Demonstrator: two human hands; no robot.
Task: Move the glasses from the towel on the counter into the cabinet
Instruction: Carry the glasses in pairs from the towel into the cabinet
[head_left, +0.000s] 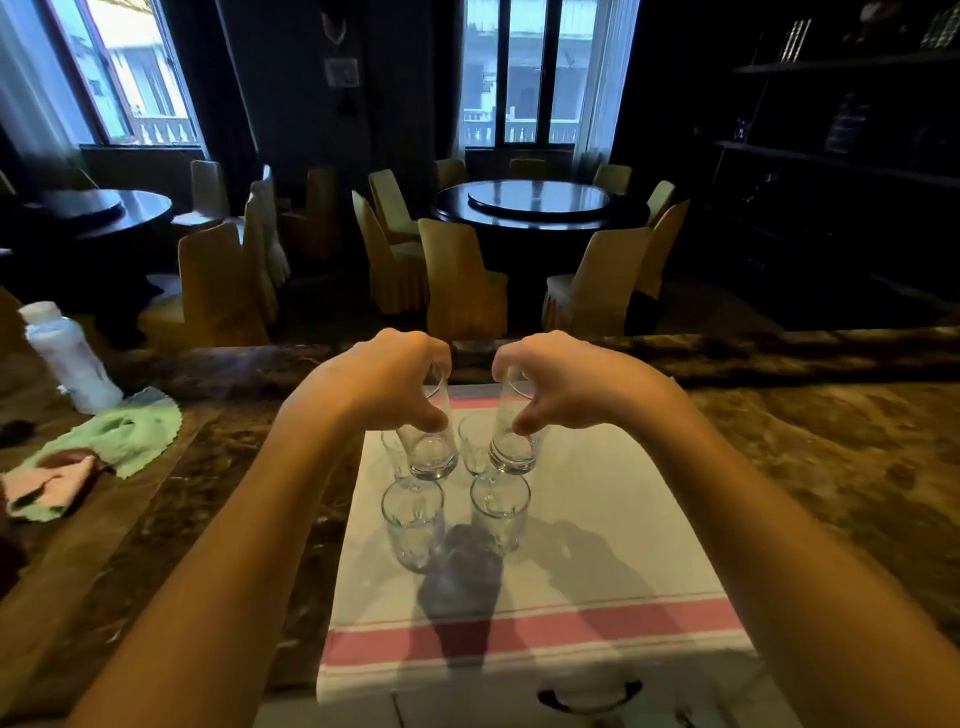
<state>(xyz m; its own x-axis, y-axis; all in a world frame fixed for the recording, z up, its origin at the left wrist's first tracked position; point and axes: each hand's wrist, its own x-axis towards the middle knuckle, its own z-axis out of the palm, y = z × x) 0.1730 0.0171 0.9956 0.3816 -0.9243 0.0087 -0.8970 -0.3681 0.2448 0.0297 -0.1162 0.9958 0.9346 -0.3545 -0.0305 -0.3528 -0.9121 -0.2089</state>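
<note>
While curled, both hands — left (387, 382), right (558, 387) — grip glasses (514, 441).

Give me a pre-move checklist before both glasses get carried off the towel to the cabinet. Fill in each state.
1. Left hand grips the left glass around its upper part: ok.
2. Right hand grips the right glass the same way: ok.
3. Held glasses lifted off the towel: cannot tell; they are tilted, with their bases low.
4. Held glasses apart from the near standing glasses: cannot tell; they overlap in view.
5. Cabinet open and reachable: cannot tell, out of view.
6. Both held glasses apart from each other: ok.
</note>
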